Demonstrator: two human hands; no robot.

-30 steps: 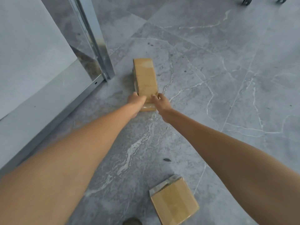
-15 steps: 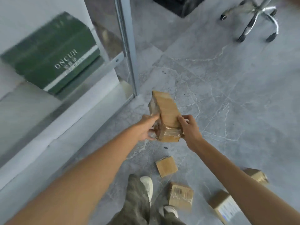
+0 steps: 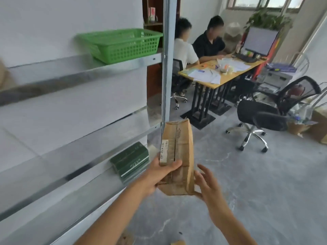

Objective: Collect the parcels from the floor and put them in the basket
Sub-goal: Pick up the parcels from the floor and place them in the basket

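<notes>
While the left hand grips one parcel upright above grey stone floor, right hand spread open at its lower corner, one green basket on the metal rack, two people at one desk.

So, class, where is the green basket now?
In the head view, upper left: the green basket sits on the metal rack's upper shelf, beside its upright post, above the held parcel.

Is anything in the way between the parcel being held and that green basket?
Nothing sits directly between them. The parcel, gripped by the left hand, is below and right of the green basket; only the shelf's metal upright stands close by, just above the parcel's top end.
</notes>
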